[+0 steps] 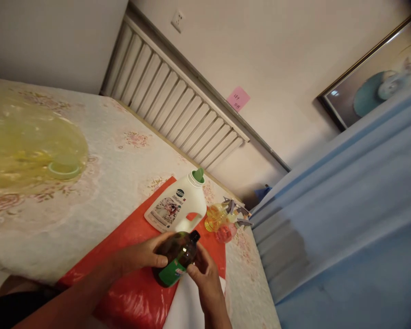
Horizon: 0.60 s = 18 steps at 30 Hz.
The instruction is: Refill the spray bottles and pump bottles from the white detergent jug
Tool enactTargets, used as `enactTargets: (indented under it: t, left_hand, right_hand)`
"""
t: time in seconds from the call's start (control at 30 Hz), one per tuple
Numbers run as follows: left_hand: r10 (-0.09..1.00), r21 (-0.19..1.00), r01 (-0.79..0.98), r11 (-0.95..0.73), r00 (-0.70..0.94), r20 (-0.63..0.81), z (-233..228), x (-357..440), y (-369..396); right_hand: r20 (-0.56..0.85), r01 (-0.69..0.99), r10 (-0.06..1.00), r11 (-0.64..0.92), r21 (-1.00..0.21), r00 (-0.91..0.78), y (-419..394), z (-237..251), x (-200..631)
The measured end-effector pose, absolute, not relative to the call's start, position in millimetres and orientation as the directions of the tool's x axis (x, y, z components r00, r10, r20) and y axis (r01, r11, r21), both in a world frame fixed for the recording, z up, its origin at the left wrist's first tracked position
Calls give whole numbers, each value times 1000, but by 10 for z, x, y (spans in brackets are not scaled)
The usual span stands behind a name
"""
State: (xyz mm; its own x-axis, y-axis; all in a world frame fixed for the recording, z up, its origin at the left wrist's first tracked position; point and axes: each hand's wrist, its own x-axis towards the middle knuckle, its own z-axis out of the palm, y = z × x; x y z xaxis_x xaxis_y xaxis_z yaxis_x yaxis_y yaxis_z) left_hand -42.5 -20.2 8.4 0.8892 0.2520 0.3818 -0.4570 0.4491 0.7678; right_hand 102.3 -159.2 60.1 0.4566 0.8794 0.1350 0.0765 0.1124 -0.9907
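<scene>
Between my two hands is a dark brown bottle (pixel 176 256) with a green label and a narrow black top. My left hand (pixel 154 251) wraps its left side, with the thumb across the front. On the other side my right hand (pixel 203 269) grips it, thumb on the label's edge and fingers behind. Just beyond stands a white detergent jug (pixel 178 201) with a printed flower label, its cap off and a green spout showing. To the right of the jug are small spray bottles, one yellow (pixel 214 218) and one pink (pixel 226 233), with grey triggers.
A red plastic sheet (pixel 133 246) lies under the jug on a flowered tablecloth (pixel 116 137). At the left sits a large transparent yellow plastic bag or container (pixel 34 141). A radiator (pixel 178 100) runs along the wall behind, and a blue curtain (pixel 345 219) hangs right.
</scene>
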Motion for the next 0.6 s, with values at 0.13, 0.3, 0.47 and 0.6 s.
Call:
enactTargets:
  t: [0.13, 0.3, 0.47, 0.6]
  left_hand:
    - [230, 816, -431, 384, 901, 368, 125, -486, -214]
    - [315, 914, -294, 280, 928, 201, 74, -564, -203]
    - [266, 887, -332, 321, 931, 252, 54, -539, -202]
    - [347, 904, -337, 265, 908, 237, 16, -522, -197]
  right_hand:
    - [94, 62, 930, 77, -995, 356, -1618, 614, 1060]
    - [57, 195, 959, 1, -981, 279, -1638, 646, 1091]
    - [59, 246, 956, -14, -969, 286, -1623, 618, 1061]
    - [59, 220, 966, 2, -975, 253, -1587, 595, 1090]
